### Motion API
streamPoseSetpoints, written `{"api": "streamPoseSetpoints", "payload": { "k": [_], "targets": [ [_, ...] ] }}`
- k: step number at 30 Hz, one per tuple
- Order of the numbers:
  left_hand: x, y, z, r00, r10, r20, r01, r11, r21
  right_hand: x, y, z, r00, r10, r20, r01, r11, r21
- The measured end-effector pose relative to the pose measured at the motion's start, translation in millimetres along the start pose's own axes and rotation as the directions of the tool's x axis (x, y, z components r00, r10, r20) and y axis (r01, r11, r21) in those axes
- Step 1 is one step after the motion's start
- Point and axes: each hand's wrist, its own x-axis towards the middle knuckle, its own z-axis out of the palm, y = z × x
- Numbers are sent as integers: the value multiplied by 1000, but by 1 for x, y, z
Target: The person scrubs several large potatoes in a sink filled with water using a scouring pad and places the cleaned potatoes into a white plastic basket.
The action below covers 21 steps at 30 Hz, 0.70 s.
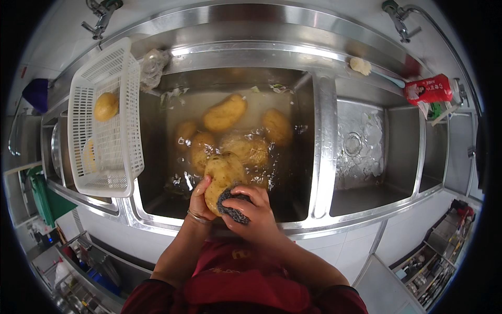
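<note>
A large wet potato (222, 172) is gripped along its left side by my left hand (201, 202), above the near part of a water-filled sink basin (304, 188). My right hand (255, 212) presses a dark grey scouring pad (232, 204) against the potato's lower right side. Beyond them several potatoes lie in the cloudy water, among them a long yellow one (225, 112) at the back and a rounder one (277, 126) to the right. Ripples and glare partly hide those nearest my hands.
To the left, a white plastic basket (129, 117) holds a potato (106, 106). A crumpled clear plastic bag (153, 68) rests behind it. Right of the divider (324, 145) is a second basin (400, 157). A brush (361, 66) and a red packet (427, 89) lie on the back ledge.
</note>
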Motion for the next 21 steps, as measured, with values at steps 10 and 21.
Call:
{"api": "streamPoseSetpoints", "payload": {
  "k": [10, 21],
  "targets": [
    [-15, -13, 9, 994, 6, 106, 11, 987, -158, 47, 57, 1, 942, 330, -61, -272, 858, 435],
    [-14, -4, 3, 991, -92, 97, 104, 987, -125, 54, 59, 3, 968, 169, -184, -122, 963, 242]
  ]
}}
